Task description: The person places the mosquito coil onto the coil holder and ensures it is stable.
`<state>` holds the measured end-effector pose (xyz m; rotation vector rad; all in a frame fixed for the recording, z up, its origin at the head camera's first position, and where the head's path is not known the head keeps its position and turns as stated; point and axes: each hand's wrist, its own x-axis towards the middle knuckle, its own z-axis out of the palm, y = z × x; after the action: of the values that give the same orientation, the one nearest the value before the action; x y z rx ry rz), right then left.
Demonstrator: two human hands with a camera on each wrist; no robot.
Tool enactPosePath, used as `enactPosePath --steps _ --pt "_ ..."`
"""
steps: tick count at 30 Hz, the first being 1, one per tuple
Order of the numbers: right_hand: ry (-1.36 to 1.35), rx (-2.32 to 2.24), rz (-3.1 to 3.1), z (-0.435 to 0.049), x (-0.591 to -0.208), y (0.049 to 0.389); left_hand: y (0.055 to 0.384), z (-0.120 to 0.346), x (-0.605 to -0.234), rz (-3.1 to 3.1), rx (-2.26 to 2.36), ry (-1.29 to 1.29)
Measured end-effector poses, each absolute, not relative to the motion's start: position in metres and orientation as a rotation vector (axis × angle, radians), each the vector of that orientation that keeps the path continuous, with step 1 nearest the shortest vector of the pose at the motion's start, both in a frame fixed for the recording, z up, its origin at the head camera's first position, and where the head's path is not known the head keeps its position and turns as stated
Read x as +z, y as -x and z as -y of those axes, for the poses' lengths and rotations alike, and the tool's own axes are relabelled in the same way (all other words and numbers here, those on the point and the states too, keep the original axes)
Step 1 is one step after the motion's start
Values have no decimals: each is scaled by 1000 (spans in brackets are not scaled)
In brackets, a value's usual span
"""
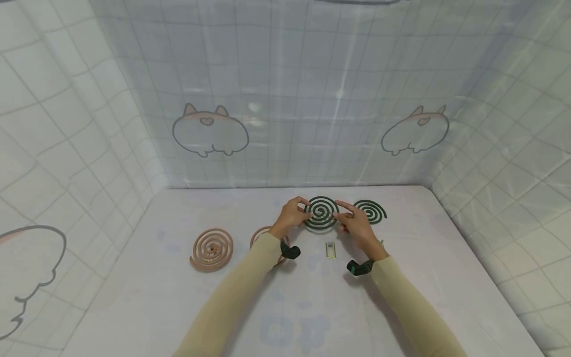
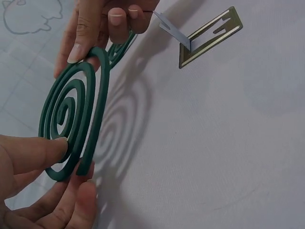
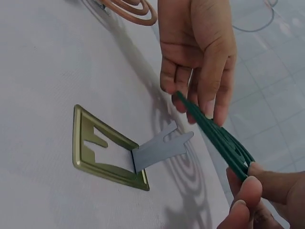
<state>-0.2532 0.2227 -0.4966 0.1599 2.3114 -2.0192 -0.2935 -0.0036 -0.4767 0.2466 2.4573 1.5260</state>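
Observation:
A dark green mosquito coil [image 1: 320, 212] is held up over the white table between both hands. My left hand [image 1: 292, 218] pinches its left edge, with the thumb on the near face in the left wrist view. On the opposite edge, my right hand [image 1: 357, 228] grips the coil between thumb and fingers. The coil stands tilted and casts a spiral shadow in the left wrist view. Below it lies a small gold-rimmed metal coil stand [image 3: 109, 175], its silver forked tongue [image 3: 157, 153] bent upward, apart from the coil.
A second green coil [image 1: 369, 212] lies right of my right hand. One brown coil [image 1: 211, 249] lies at the left; another brown coil [image 1: 258, 232] is partly hidden under my left forearm. A small metal piece [image 1: 381, 243] shows behind my right wrist. Tile-patterned sheets wall the table's back and sides.

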Motion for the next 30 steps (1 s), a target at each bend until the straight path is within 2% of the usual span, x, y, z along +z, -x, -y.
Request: enactPosePath --steps 30 --pt "-75 -1975 -2401 -231 -494 237 276 0 -468 -2310 1714 -260"
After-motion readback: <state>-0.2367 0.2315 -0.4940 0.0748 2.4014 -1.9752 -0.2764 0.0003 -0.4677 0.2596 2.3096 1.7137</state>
